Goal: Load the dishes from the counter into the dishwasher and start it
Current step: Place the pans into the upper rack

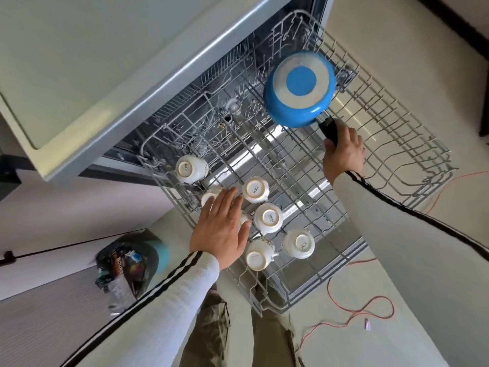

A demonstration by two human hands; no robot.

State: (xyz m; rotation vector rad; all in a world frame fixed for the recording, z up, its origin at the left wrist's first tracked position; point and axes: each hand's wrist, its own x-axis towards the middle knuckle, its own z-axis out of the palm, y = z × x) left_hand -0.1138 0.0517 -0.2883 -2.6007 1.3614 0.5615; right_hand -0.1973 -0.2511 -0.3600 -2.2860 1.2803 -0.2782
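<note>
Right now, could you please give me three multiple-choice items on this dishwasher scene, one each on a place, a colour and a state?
1. Where do the white cups sit?
A. In the pulled-out rack
B. On the floor
C. On the counter

2. What colour is the pan?
A. Red
B. Blue
C. Black

3. How is the pan turned?
A. Bottom up
B. Opening up
C. Lying on its side on the floor

Answers:
1 A, the cups stand upside down among the wires of the rack.
2 B, its body is blue, with a black handle held by the right hand.
3 A, its flat base faces the camera.
</note>
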